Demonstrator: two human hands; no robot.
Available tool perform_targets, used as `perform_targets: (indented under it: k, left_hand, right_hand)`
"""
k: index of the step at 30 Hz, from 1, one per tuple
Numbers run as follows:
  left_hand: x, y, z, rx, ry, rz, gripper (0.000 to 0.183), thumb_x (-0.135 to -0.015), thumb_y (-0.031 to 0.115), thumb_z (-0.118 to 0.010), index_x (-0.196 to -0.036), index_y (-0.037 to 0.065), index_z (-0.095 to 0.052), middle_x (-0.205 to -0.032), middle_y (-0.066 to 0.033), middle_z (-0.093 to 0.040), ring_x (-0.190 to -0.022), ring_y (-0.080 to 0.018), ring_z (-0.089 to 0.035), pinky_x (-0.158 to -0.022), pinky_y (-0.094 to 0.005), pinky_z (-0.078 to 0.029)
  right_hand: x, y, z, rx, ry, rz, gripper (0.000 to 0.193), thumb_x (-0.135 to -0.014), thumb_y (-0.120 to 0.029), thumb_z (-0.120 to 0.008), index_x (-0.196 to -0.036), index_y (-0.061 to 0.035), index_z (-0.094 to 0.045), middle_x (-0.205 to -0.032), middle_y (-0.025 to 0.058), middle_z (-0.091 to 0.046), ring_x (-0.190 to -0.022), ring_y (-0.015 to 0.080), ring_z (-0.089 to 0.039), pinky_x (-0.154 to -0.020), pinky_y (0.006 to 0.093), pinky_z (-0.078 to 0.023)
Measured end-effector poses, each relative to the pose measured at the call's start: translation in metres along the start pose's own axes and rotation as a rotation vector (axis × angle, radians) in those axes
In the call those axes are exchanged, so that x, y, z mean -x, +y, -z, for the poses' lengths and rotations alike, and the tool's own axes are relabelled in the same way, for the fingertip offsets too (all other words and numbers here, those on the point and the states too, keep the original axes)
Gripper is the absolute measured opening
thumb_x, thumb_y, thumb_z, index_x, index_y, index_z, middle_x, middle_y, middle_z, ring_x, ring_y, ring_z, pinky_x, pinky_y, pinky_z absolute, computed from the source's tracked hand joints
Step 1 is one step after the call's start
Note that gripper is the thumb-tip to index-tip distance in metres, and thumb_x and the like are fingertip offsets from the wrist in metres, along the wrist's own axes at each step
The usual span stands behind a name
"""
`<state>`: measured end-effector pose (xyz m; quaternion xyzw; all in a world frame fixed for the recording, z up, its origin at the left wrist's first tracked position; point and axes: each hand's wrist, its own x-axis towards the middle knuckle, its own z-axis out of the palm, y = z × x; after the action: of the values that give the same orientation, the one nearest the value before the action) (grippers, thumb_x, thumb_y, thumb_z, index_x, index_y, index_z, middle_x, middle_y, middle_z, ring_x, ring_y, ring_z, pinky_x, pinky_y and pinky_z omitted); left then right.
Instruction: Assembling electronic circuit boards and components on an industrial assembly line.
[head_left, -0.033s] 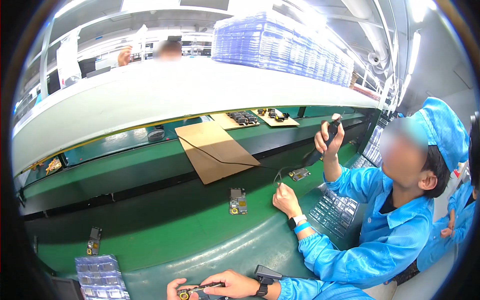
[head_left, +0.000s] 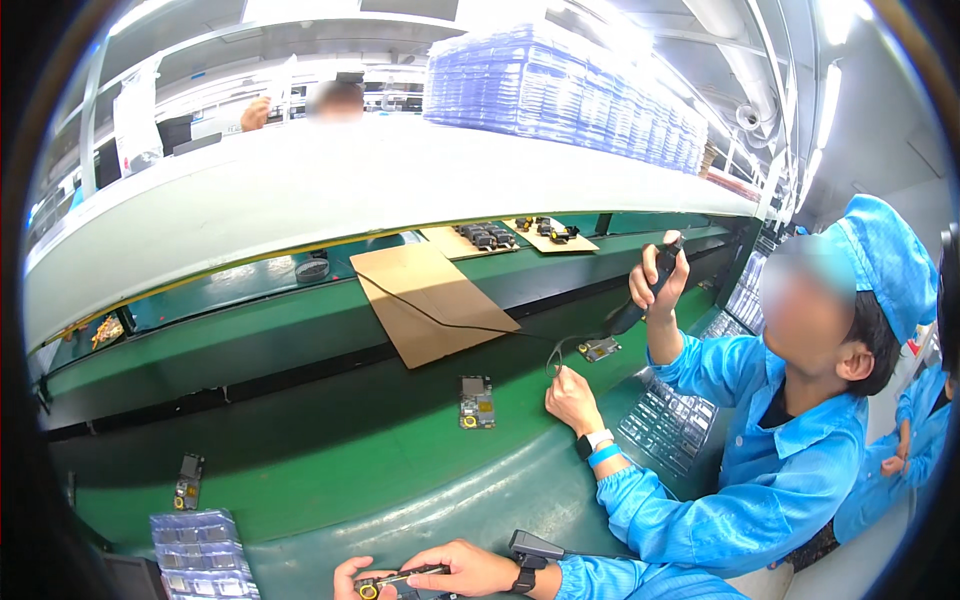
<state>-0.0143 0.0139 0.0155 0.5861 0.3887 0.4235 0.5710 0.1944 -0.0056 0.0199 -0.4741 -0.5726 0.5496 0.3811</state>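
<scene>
At the bottom edge, a dark circuit board module (head_left: 405, 588) with a yellow ring at its left end is held between my two hands. My left hand (head_left: 350, 578) grips the ring end, only its fingers showing. My right hand (head_left: 465, 568) closes over the other end, a black strap and box-shaped device on its wrist. The lower part of the module is cut off by the picture's edge. Ahead, a similar board (head_left: 477, 402) lies on the green work surface (head_left: 330, 450). Another board (head_left: 188, 480) sits at the left, just beyond a clear plastic tray (head_left: 203, 555).
At the right a co-worker (head_left: 740, 430) in blue raises a black handheld tool (head_left: 655, 280), its cable (head_left: 450, 325) crossing a cardboard sheet (head_left: 430, 310). A board (head_left: 600, 348) and tray (head_left: 668, 425) lie beside them. Stacked plastic trays (head_left: 560, 90) stand on the white shelf (head_left: 300, 185).
Beyond the shelf, another person's raised hand has shifted slightly right and down. My hands and the module stay in place.
</scene>
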Motion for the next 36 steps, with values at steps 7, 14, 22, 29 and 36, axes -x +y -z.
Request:
perform_targets:
  k: [7, 14, 22, 29, 36]
  left_hand:
    - [0.001, -0.002, -0.001, 0.005, -0.001, -0.005, 0.042, -0.096, 0.008, -0.065, -0.134, 0.000, -0.049, -0.106, -0.0121, -0.068, -0.091, -0.0171, -0.065, -0.083, -0.0293, -0.053]
    - [0.000, -0.004, -0.001, 0.020, -0.009, -0.007, 0.041, -0.097, 0.006, -0.063, -0.135, 0.001, -0.048, -0.105, -0.0110, -0.067, -0.088, -0.0154, -0.064, -0.079, -0.0279, -0.053]
    - [-0.004, -0.017, 0.004, 0.047, -0.023, -0.026, 0.043, -0.098, 0.008, -0.065, -0.137, 0.004, -0.047, -0.104, -0.0086, -0.067, -0.079, -0.0120, -0.061, -0.071, -0.0246, -0.051]
    - [-0.008, -0.034, 0.011, 0.085, -0.017, 0.012, 0.045, -0.098, 0.011, -0.068, -0.137, 0.006, -0.048, -0.102, -0.0068, -0.067, -0.075, -0.0105, -0.060, -0.066, -0.0235, -0.050]
    - [-0.015, -0.020, 0.007, 0.170, 0.003, 0.109, 0.048, -0.093, 0.005, -0.070, -0.137, 0.005, -0.049, -0.099, -0.0070, -0.068, -0.079, -0.0127, -0.062, -0.071, -0.0250, -0.051]
  right_hand:
    - [0.001, 0.001, -0.001, 0.018, 0.006, 0.009, 0.024, -0.096, -0.021, -0.071, -0.108, -0.0011, -0.073, -0.094, 0.0121, -0.075, -0.083, 0.0173, -0.070, -0.075, 0.0318, -0.055]
    - [0.001, 0.001, 0.002, 0.037, 0.037, 0.040, 0.024, -0.095, -0.021, -0.072, -0.108, -0.0013, -0.073, -0.093, 0.0129, -0.075, -0.082, 0.0184, -0.070, -0.075, 0.0322, -0.055]
    - [0.000, 0.001, 0.002, 0.116, 0.053, 0.142, 0.025, -0.095, -0.024, -0.071, -0.106, -0.0021, -0.073, -0.090, 0.0134, -0.074, -0.077, 0.0194, -0.070, -0.069, 0.0330, -0.054]
    - [0.002, 0.004, 0.004, 0.161, 0.043, 0.149, 0.027, -0.094, -0.029, -0.072, -0.106, -0.0056, -0.074, -0.088, 0.0137, -0.074, -0.074, 0.0213, -0.070, -0.066, 0.0347, -0.054]
    - [0.002, 0.006, 0.005, 0.193, 0.093, 0.236, 0.028, -0.090, -0.032, -0.072, -0.102, -0.0071, -0.074, -0.084, 0.0156, -0.073, -0.072, 0.0306, -0.072, -0.063, 0.0385, -0.055]
